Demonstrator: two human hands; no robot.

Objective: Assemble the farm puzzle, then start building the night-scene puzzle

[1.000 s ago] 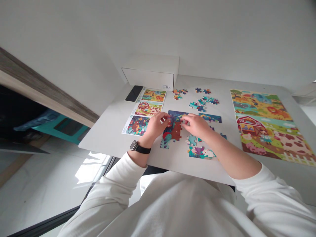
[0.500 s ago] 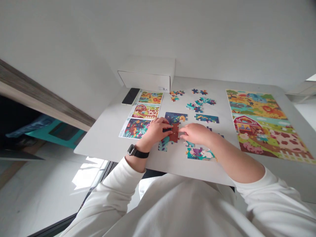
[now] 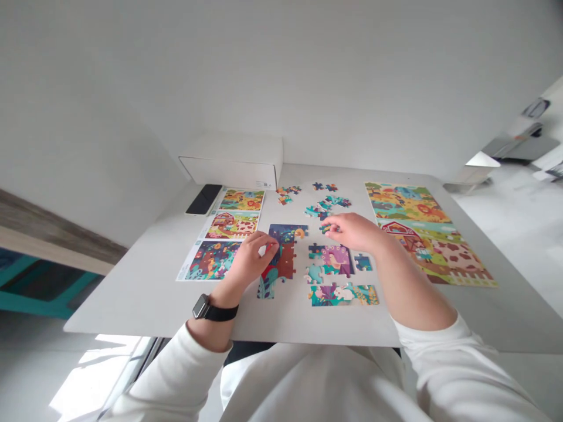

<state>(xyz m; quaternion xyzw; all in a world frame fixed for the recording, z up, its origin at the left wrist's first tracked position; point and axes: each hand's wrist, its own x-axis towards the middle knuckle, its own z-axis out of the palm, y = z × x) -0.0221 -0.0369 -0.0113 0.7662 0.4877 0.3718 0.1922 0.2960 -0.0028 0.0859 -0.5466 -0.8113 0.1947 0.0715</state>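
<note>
My left hand (image 3: 251, 258) is at the left edge of a joined jigsaw section (image 3: 288, 261) in dark blue, brown and teal, thumb and fingers closed on that edge. My right hand (image 3: 354, 231) has its fingertips closed on a blue puzzle strip (image 3: 324, 228), which they partly cover. Below that hand are a purple peacock section (image 3: 336, 259), a loose blue piece (image 3: 363, 262) and a teal piece (image 3: 314, 274). Nearest me lies a joined strip with a white rabbit (image 3: 343, 294).
Loose puzzle pieces (image 3: 328, 205) lie farther back. A picture sheet (image 3: 215, 258), a black phone (image 3: 204, 200) and a white box (image 3: 233, 170) are at left. Two finished-looking puzzle pictures (image 3: 433, 234) lie at right. A wall stands behind the table (image 3: 145, 287).
My right hand has moved from the brown part of the joined section, up and right, to the blue strip. My left hand stays by the section. The camera view has shifted.
</note>
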